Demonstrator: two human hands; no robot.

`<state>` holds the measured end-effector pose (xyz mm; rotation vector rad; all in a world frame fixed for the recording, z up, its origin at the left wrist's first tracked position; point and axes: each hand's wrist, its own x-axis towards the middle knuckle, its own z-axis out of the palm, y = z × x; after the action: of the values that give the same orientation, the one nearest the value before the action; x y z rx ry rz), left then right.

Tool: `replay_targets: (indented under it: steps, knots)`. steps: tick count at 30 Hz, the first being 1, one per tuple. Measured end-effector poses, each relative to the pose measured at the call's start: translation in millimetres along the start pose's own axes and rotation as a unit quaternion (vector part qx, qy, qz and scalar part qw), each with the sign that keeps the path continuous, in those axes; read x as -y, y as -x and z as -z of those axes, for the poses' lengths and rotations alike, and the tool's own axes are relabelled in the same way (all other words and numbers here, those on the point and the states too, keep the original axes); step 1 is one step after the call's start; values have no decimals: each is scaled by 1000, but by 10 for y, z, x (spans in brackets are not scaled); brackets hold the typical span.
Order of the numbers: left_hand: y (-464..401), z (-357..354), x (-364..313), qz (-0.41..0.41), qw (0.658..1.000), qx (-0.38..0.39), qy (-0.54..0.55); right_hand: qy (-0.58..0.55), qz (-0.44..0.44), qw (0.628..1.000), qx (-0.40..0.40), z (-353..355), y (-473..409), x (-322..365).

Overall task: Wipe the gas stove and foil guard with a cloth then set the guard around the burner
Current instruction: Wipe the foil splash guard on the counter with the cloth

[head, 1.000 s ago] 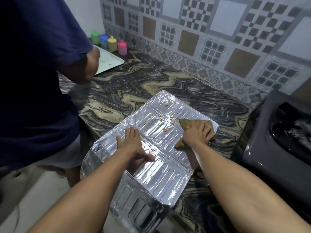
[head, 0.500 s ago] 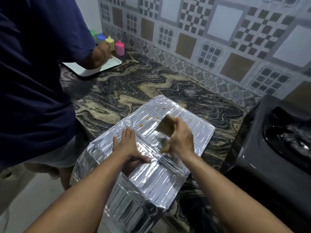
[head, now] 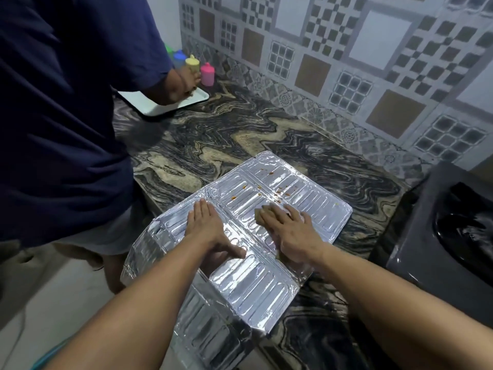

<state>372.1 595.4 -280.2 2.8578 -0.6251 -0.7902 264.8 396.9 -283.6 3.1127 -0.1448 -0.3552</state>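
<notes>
A shiny ribbed foil guard [head: 320,206] lies flat on the marbled counter, its near panels hanging over the counter's front edge. Orange-brown food specks dot its far panels. My left hand [head: 210,231] rests flat on the guard's left-middle, fingers together, thumb out. My right hand [head: 290,231] presses a tan cloth [head: 260,213] flat onto the foil; only a corner of the cloth shows beyond my fingertips. The dark gas stove [head: 437,236] stands at the right edge, its burner well partly in view.
Another person in a dark blue shirt [head: 61,116] stands close on the left, a hand over a white tray [head: 160,106]. Small coloured containers [head: 206,73] line the tiled wall. The patterned counter [head: 240,134] stretches behind the guard.
My right hand lifted the cloth off the foil's far right panel, then set it down flat nearer the middle. The other person's hand reached to the white tray.
</notes>
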Motion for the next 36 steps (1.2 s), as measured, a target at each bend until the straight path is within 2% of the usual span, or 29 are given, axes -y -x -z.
replay_targets:
  steps: [7,9,11,12,14,17,20,22,24,26,27,30,32,34,36]
  knots:
    - [-14,-17,5,8,1000,2,-2,-50,-216,975,-31,189,-600,-562]
    - [-19,-19,-8,9,1000,2,-5,-63,-253,965,-28,277,-737,-714]
    - [-24,-14,-16,11,1000,-3,-6,-30,-234,971,-38,417,-816,-756]
    - [-23,-14,-17,11,1000,-2,-4,-13,-203,977,-68,494,-824,-710]
    - [-14,-15,-20,14,1000,1,-2,-30,-111,985,-127,588,-776,-495]
    - [-22,-2,-33,16,1000,5,-2,-70,35,985,-154,488,-568,25]
    - [-31,-10,-38,20,1000,0,-2,-25,179,978,-107,208,-425,383]
    - [-24,-11,-46,21,1000,-3,-13,-8,207,977,-56,44,-503,373]
    - [-24,-10,-41,20,1000,-3,-17,-26,210,972,-103,-4,-632,242]
    - [-14,-17,-39,17,1000,6,-9,-35,167,970,-175,57,-768,37]
    - [-8,-22,-37,18,1000,9,-6,-29,139,973,-180,123,-854,-105]
    - [1,-25,-34,18,1000,14,-12,-29,13,992,-118,308,-1093,-573]
    - [8,-15,-42,17,1000,11,-13,-42,-92,989,-107,369,-1209,-750]
    - [15,-5,-50,18,1000,12,-8,-58,-88,984,-143,349,-1284,-653]
    - [11,-6,-41,20,1000,10,-4,-75,0,975,-207,314,-1288,-322]
